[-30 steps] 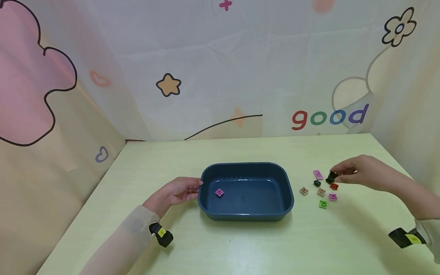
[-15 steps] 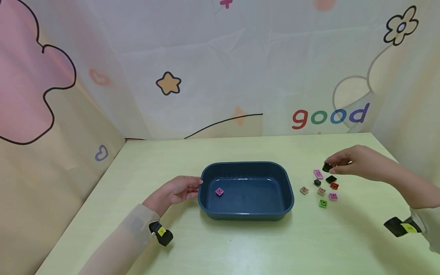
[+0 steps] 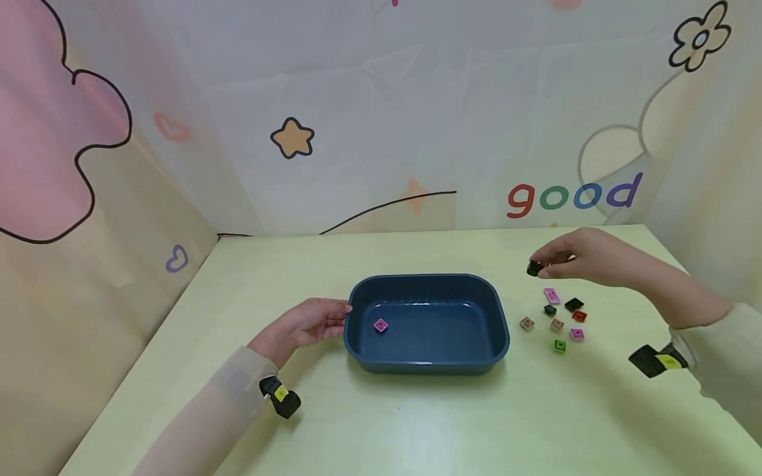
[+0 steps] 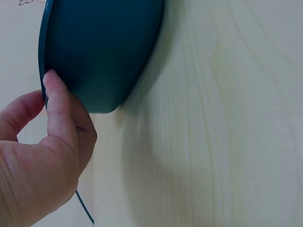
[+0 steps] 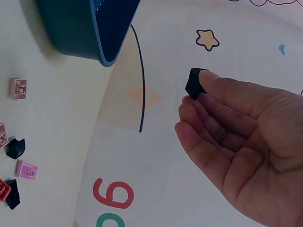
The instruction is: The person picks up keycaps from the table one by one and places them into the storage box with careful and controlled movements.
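A dark blue plastic basin stands mid-table with one pink keycap inside. At its left end, my left hand pinches the rim between thumb and fingers, as the left wrist view shows close up. Between thumb and fingertips, my right hand holds a small black keycap, raised over the table to the right of the basin. Below it lie loose keycaps: a long pink one, a flat black one, a red one and a green one.
Other small pieces share that group, among them a beige one closest to the basin and a second pink one. A printed cloth hangs behind the pale table and along both sides.
The right hand has lifted the black keycap from the group and carried it up and left toward the basin, uncovering the flat black piece. The left hand stays at the rim.
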